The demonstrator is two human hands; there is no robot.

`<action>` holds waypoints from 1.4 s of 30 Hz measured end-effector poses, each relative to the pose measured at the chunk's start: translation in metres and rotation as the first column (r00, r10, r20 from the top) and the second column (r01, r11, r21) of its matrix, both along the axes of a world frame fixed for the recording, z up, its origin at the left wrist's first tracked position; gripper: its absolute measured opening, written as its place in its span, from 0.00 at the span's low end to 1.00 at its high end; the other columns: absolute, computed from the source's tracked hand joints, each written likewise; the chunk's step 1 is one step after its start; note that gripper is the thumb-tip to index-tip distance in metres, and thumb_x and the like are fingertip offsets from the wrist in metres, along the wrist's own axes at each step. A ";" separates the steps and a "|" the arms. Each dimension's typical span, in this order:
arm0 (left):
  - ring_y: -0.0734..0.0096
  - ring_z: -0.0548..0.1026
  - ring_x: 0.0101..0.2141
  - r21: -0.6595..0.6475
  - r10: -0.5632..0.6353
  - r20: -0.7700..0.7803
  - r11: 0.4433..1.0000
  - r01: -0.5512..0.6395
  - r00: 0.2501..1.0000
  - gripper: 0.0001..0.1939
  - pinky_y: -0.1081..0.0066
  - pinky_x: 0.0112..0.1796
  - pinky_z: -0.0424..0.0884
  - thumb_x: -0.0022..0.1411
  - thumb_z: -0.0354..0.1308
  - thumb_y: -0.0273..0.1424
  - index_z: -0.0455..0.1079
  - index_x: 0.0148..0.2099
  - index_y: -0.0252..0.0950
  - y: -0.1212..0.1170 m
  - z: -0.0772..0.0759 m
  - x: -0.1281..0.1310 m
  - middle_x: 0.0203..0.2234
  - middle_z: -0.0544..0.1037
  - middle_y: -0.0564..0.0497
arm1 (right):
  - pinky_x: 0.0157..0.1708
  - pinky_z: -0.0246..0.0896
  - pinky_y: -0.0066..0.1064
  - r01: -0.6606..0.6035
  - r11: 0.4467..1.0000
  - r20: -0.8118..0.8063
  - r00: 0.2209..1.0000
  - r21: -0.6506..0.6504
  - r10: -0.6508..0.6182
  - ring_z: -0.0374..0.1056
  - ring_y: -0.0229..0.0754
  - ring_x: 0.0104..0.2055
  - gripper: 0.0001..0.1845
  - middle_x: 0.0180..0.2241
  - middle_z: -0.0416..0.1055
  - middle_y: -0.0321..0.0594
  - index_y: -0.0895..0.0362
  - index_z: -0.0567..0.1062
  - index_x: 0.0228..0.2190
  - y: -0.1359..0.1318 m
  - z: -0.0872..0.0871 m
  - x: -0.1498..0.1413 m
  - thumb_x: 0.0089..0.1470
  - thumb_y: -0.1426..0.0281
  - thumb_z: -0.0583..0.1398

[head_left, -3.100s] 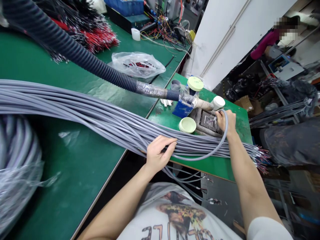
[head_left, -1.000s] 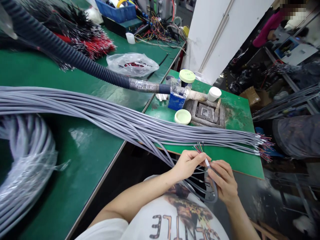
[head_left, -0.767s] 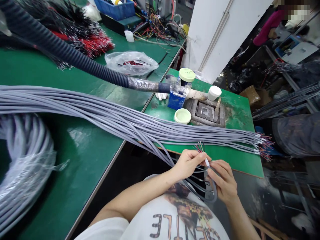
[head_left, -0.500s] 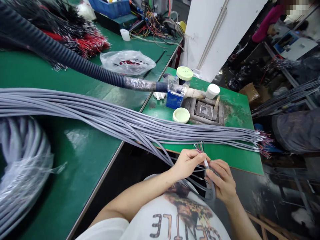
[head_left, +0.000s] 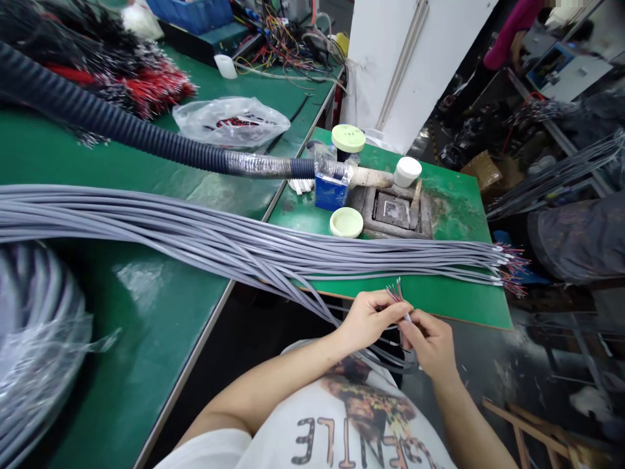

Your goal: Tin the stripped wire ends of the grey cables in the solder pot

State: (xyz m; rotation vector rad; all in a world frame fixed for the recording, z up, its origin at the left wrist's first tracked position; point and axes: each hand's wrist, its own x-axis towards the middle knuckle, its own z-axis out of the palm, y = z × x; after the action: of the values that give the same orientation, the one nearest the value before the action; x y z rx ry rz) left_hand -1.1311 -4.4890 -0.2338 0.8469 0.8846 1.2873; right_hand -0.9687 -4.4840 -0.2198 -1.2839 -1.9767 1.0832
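Observation:
Between my hands, just off the front edge of the green board, is the end of a grey cable, its thin stripped wires (head_left: 394, 292) fanned out upward. My left hand (head_left: 372, 318) pinches that end from the left, thumb and fingers closed just below the wires. From the right, my right hand (head_left: 430, 340) grips the same cable end with thumb and forefinger, its fingertips close to the left thumb. Fingers hide most of the white sleeve there. A long bundle of grey cables (head_left: 273, 251) lies beyond my hands, with stripped wire ends (head_left: 512, 268) at its right.
A corrugated hose (head_left: 161, 144) runs to a nozzle over a solder pot (head_left: 395, 212). Around it stand a blue box (head_left: 332, 190), a white cup (head_left: 407, 170) and a shallow green lid (head_left: 346, 223). A wrapped cable coil (head_left: 39, 365) lies at left. A co-worker's sleeve (head_left: 510, 32) shows far right.
My right hand has moved up and closer to the left hand, its fingers now gathered more tightly at the cable end. The whole view has shifted slightly.

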 end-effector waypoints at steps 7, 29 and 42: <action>0.80 0.68 0.22 -0.142 0.159 0.213 0.981 -0.130 0.964 0.15 0.77 0.27 0.65 0.47 0.68 0.37 0.70 0.30 0.31 0.003 0.005 -0.007 0.21 0.74 0.54 | 0.16 0.50 0.23 0.070 0.978 -0.084 0.993 -0.196 -0.088 0.55 0.30 0.14 0.16 0.12 0.61 0.29 0.57 0.68 0.20 0.000 -0.003 -0.004 0.55 0.63 0.58; 0.78 0.71 0.21 -0.207 0.157 0.275 0.973 -0.101 0.948 0.15 0.75 0.28 0.68 0.44 0.70 0.36 0.70 0.25 0.31 0.004 0.003 -0.006 0.19 0.75 0.54 | 0.21 0.57 0.23 0.130 0.974 -0.210 0.963 -0.186 -0.168 0.62 0.31 0.19 0.07 0.20 0.66 0.30 0.56 0.71 0.30 0.015 0.010 -0.027 0.56 0.65 0.59; 0.75 0.74 0.23 -0.041 0.118 0.317 0.993 -0.110 0.941 0.11 0.73 0.29 0.72 0.51 0.66 0.34 0.73 0.29 0.31 0.005 -0.001 -0.005 0.22 0.77 0.52 | 0.22 0.58 0.25 0.184 0.946 -0.391 0.877 -0.267 -0.281 0.62 0.32 0.20 0.06 0.20 0.66 0.30 0.55 0.69 0.31 0.018 0.004 -0.035 0.56 0.65 0.59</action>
State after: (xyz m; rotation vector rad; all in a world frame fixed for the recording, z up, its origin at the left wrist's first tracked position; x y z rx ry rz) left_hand -1.1359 -4.4837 -0.2351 0.5535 0.6953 1.4636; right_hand -1.0039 -4.4658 -0.2155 -1.2312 -1.3692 1.3554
